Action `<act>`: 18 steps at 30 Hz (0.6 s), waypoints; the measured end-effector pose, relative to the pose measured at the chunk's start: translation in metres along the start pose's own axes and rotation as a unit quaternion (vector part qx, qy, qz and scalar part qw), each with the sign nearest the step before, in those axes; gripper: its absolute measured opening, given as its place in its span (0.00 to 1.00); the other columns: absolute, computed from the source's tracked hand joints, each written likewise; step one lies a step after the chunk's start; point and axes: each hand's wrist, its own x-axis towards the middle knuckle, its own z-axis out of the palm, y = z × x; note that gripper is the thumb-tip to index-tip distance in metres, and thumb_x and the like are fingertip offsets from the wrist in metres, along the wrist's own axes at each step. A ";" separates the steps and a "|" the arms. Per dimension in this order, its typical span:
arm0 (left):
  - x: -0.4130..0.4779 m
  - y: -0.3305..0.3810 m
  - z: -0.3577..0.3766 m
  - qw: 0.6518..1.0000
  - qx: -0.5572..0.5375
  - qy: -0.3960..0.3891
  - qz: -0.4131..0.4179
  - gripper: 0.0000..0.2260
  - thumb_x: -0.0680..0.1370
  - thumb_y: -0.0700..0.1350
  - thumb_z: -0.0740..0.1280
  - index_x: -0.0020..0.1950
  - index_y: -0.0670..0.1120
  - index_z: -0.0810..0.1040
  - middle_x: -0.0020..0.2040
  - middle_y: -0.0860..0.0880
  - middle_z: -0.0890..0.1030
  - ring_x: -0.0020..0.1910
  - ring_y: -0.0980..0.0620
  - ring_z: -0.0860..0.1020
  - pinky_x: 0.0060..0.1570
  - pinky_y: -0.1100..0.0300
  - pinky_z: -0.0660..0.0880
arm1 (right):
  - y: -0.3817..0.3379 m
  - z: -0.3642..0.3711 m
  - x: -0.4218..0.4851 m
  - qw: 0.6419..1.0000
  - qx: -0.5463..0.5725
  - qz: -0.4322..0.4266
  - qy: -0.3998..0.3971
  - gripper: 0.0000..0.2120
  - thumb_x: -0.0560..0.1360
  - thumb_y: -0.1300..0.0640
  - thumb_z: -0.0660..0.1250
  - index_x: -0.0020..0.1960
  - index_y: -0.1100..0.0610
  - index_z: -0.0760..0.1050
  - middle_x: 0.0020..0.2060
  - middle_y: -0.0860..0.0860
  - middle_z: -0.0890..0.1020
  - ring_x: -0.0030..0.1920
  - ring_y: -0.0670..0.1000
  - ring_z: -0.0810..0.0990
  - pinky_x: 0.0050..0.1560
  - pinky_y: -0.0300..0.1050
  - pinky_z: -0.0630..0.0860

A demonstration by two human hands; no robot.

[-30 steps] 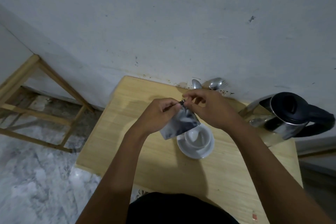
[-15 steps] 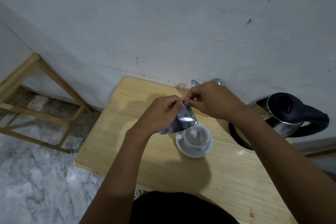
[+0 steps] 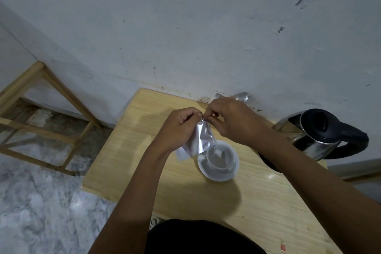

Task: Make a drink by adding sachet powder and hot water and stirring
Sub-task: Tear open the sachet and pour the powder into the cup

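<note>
A silver foil sachet (image 3: pixel 201 139) hangs between both hands above the wooden table (image 3: pixel 132 150). My left hand (image 3: pixel 178 128) pinches its top edge from the left, and my right hand (image 3: pixel 231 119) pinches the same top corner from the right. Just below and right of the sachet stands a white cup (image 3: pixel 221 155) on a white saucer (image 3: pixel 218 175). A steel electric kettle (image 3: pixel 317 134) with a black lid and handle stands at the table's right side. Metal spoons (image 3: pixel 244 97) lie by the wall, partly hidden behind my right hand.
The table backs onto a grey stained wall (image 3: pixel 185 37). A wooden frame (image 3: pixel 41 113) stands on the marble floor (image 3: pixel 37 202) to the left. My dark clothing (image 3: pixel 202 237) shows at the bottom edge.
The sachet has turned more upright and narrower between my fingers, and my hands have closed in on its top corner. The view has shifted slightly, so the kettle sits further right.
</note>
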 end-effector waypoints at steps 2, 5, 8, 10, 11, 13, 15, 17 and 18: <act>-0.001 0.001 0.000 0.999 -0.034 0.003 -0.007 0.11 0.79 0.40 0.61 0.38 0.44 0.79 0.31 0.56 0.76 0.33 0.61 0.71 0.36 0.71 0.68 | 0.000 0.005 -0.003 0.997 -0.031 -0.056 0.047 0.04 0.74 0.61 0.68 0.42 0.59 0.80 0.36 0.51 0.82 0.38 0.51 0.77 0.38 0.51 0.76; -0.002 0.000 0.000 0.999 -0.052 0.001 -0.005 0.12 0.80 0.41 0.60 0.39 0.44 0.77 0.31 0.56 0.75 0.33 0.61 0.71 0.36 0.73 0.68 | 0.002 0.009 -0.008 0.983 -0.085 -0.118 0.110 0.05 0.75 0.63 0.66 0.43 0.61 0.80 0.37 0.53 0.83 0.39 0.55 0.78 0.40 0.53 0.76; -0.003 -0.002 -0.003 0.998 -0.066 -0.008 -0.008 0.13 0.81 0.42 0.59 0.40 0.42 0.78 0.28 0.49 0.75 0.29 0.56 0.72 0.34 0.69 0.70 | -0.002 0.012 -0.015 0.969 -0.108 -0.160 0.154 0.05 0.76 0.66 0.67 0.43 0.62 0.81 0.39 0.54 0.83 0.38 0.56 0.79 0.44 0.52 0.76; -0.002 -0.002 -0.007 0.998 -0.060 -0.019 -0.005 0.14 0.81 0.43 0.59 0.37 0.46 0.77 0.27 0.51 0.75 0.29 0.56 0.72 0.36 0.67 0.70 | -0.003 0.012 -0.016 0.972 -0.099 -0.148 0.152 0.05 0.77 0.63 0.67 0.44 0.61 0.81 0.40 0.53 0.84 0.39 0.54 0.79 0.45 0.50 0.75; -0.001 -0.003 -0.008 0.999 -0.048 -0.024 -0.004 0.14 0.81 0.44 0.59 0.37 0.49 0.76 0.28 0.55 0.75 0.31 0.57 0.72 0.39 0.67 0.70 | -0.001 0.011 -0.016 0.977 -0.088 -0.131 0.146 0.05 0.77 0.60 0.68 0.45 0.60 0.81 0.40 0.52 0.84 0.40 0.53 0.79 0.45 0.49 0.75; 0.001 -0.003 -0.010 0.999 -0.033 -0.033 -0.005 0.13 0.81 0.46 0.60 0.38 0.51 0.77 0.30 0.57 0.75 0.34 0.59 0.72 0.40 0.67 0.70 | 0.004 0.008 -0.013 0.987 -0.060 -0.095 0.113 0.05 0.76 0.56 0.69 0.46 0.57 0.81 0.39 0.49 0.83 0.39 0.50 0.78 0.44 0.47 0.75; 0.002 -0.003 -0.010 0.999 -0.028 -0.043 -0.007 0.13 0.81 0.47 0.60 0.40 0.51 0.79 0.33 0.56 0.76 0.35 0.59 0.72 0.39 0.69 0.70 | 0.007 0.003 -0.011 0.995 -0.030 -0.063 0.067 0.04 0.74 0.55 0.72 0.47 0.55 0.82 0.38 0.47 0.83 0.37 0.47 0.76 0.42 0.45 0.73; 0.002 -0.002 -0.011 0.999 -0.027 -0.047 -0.005 0.12 0.81 0.47 0.60 0.42 0.49 0.80 0.34 0.52 0.76 0.35 0.58 0.72 0.38 0.71 0.70 | 0.008 0.000 -0.009 0.998 -0.017 -0.046 0.043 0.04 0.74 0.54 0.72 0.47 0.54 0.82 0.38 0.46 0.83 0.36 0.43 0.73 0.41 0.43 0.71; 0.001 -0.001 -0.011 0.998 -0.030 -0.050 -0.004 0.12 0.81 0.47 0.60 0.43 0.47 0.80 0.36 0.50 0.76 0.36 0.57 0.72 0.37 0.71 0.69 | 0.008 -0.001 -0.008 0.998 -0.019 -0.044 0.042 0.04 0.74 0.53 0.73 0.46 0.53 0.83 0.37 0.46 0.84 0.36 0.43 0.72 0.40 0.43 0.71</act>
